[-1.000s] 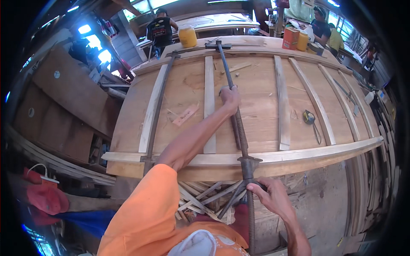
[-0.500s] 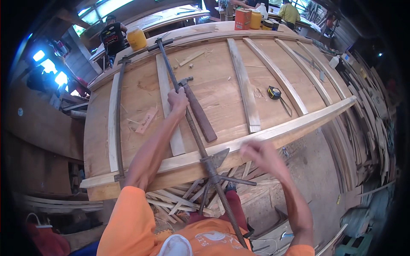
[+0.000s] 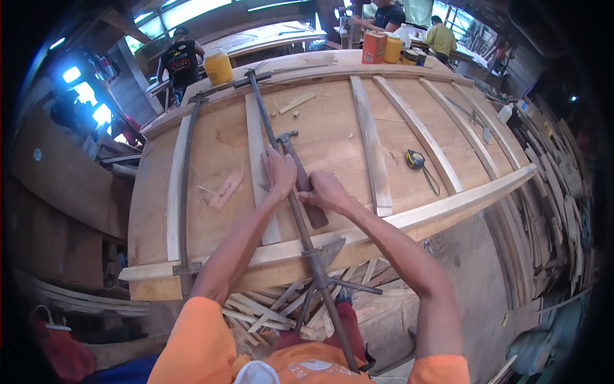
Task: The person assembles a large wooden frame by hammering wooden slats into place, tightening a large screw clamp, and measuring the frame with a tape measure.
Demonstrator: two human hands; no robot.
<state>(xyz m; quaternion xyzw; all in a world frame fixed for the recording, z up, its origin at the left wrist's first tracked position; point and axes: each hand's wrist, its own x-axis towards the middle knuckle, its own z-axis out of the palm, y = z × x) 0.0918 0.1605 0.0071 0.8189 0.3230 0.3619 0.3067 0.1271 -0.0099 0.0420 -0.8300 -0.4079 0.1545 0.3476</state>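
A long metal bar clamp (image 3: 299, 214) lies across the wooden panel (image 3: 332, 141), its threaded end and T-handle (image 3: 348, 285) hanging over the near edge towards me. My left hand (image 3: 281, 171) is closed round the clamp's bar at mid-length; part of the grip is hidden. Just right of the bar lies a hammer (image 3: 316, 216), its metal head pointing away from me and its wooden handle towards me. My right hand (image 3: 327, 191) has its fingers curled on the hammer's handle. A second bar clamp (image 3: 184, 185) spans the panel at the left.
Pale battens (image 3: 371, 141) cross the panel, and a rail (image 3: 409, 217) runs along its near edge. A tape measure (image 3: 414, 159) lies at right. Yellow jars (image 3: 218, 66) stand along the far side. Scrap wood (image 3: 262, 310) lies below; planks (image 3: 563, 192) are stacked right. People work beyond.
My right hand has moved up and left from above the near rail to the hammer's handle. My left hand remains at the clamp's bar. The view has shifted slightly.
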